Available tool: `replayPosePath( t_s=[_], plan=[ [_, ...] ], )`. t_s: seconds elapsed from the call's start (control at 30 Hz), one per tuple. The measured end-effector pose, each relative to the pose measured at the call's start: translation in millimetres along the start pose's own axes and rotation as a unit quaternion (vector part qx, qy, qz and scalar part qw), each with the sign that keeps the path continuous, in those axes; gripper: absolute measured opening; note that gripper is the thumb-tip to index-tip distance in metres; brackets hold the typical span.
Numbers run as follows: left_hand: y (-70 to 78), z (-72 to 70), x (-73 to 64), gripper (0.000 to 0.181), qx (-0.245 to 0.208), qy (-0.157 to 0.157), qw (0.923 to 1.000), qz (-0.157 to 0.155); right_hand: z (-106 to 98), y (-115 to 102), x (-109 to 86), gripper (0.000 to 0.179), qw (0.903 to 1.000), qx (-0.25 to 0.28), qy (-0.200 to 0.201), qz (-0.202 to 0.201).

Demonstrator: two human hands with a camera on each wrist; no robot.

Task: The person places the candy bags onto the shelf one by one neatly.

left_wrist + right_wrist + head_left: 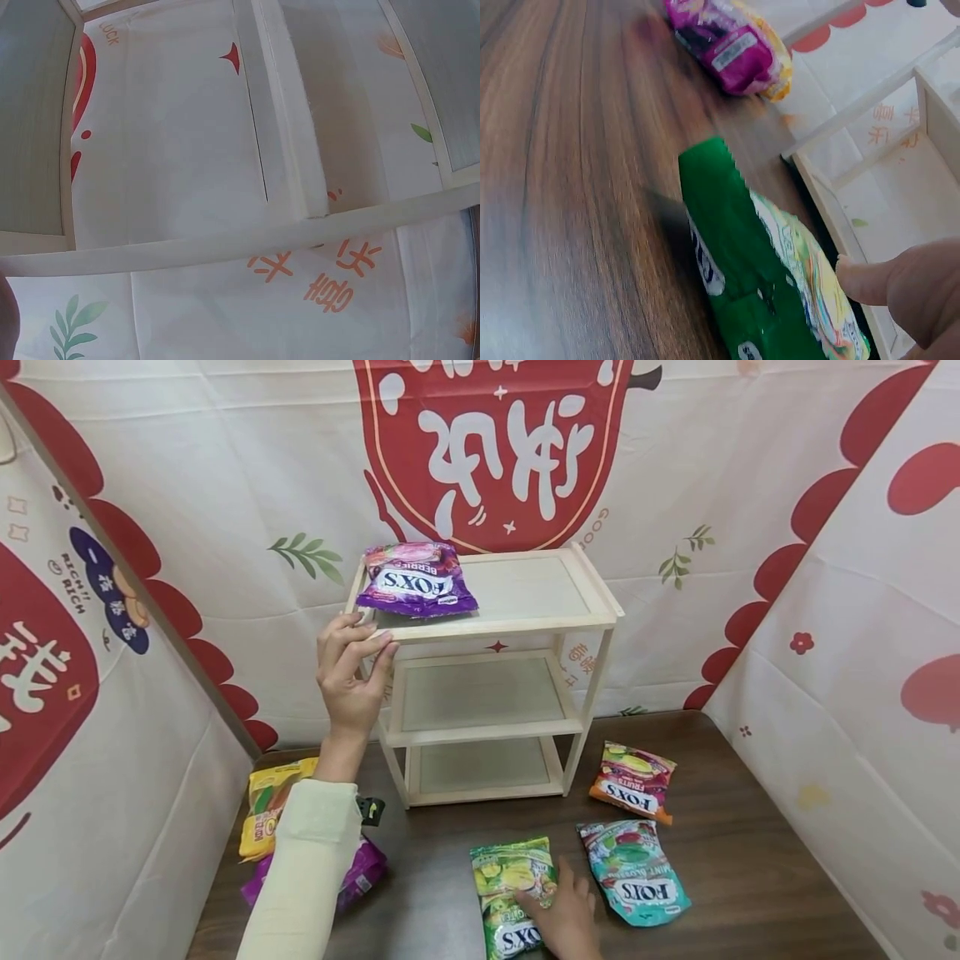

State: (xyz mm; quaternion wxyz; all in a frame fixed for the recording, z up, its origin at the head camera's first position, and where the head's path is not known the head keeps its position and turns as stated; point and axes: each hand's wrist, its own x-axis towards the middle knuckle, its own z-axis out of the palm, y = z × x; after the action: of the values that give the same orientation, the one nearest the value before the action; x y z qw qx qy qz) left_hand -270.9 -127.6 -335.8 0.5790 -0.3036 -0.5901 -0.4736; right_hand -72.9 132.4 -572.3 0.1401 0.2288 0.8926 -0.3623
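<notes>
At the front left corner of a small three-tier wooden shelf (495,631), my left hand (351,672) grips the top frame, fingers over the edge and thumb at the front. A purple Fox's berries candy bag (420,581) lies on the top tier just beyond those fingers. My right hand (566,910) holds a green Fox's candy bag (510,885) by its right side, in front of the shelf. In the right wrist view the thumb (870,279) lies against the face of this green bag (742,255), whose back shows towards the camera.
Right of the green bag lie a teal Fox's mint bag (633,872) and an orange-and-magenta Fox's fruits bag (633,781). A yellow bag (262,810) and a purple bag (363,872) lie at the left, partly behind my left sleeve. Printed cloth walls (225,460) surround the dark wooden table (420,835).
</notes>
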Motion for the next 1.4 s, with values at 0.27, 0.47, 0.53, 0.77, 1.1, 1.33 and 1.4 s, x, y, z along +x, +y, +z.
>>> replayPosePath(
  t_s=[0.27,0.47,0.53,0.77,1.1,1.33,1.4],
  plan=[
    [9.3,1.0,3.8,0.018,-0.002,0.001,1.0,0.005,7.3,-6.2,-0.9,0.109,0.9997,-0.021,-0.004,0.007],
    [27.2,0.8,11.4,0.019,-0.001,0.008,1.0,0.004,11.7,-7.7,-0.6,0.106,0.9997,-0.017,0.009,0.015],
    [24.4,-0.1,10.6,0.019,0.002,0.008,1.0,0.001,13.3,-7.8,-0.6,0.106,0.9997,-0.012,0.014,0.012],
    [4.6,-0.1,1.3,0.017,0.003,0.004,1.0,-0.002,19.2,-0.4,2.0,0.1,0.9988,0.025,0.041,-0.004],
    [1.7,1.1,-0.1,0.015,0.004,0.006,1.0,0.002,31.7,18.7,-0.4,0.088,0.9861,0.141,0.081,-0.033],
    [6.1,2.1,2.1,0.018,0.007,0.004,1.0,0.002,36.5,27.2,-1.7,0.087,0.9781,0.187,0.087,-0.03],
    [12.9,2.4,5.5,0.017,0.005,0.005,1.0,0.004,36.9,27.5,-2.2,0.086,0.9768,0.193,0.088,-0.033]
  ],
)
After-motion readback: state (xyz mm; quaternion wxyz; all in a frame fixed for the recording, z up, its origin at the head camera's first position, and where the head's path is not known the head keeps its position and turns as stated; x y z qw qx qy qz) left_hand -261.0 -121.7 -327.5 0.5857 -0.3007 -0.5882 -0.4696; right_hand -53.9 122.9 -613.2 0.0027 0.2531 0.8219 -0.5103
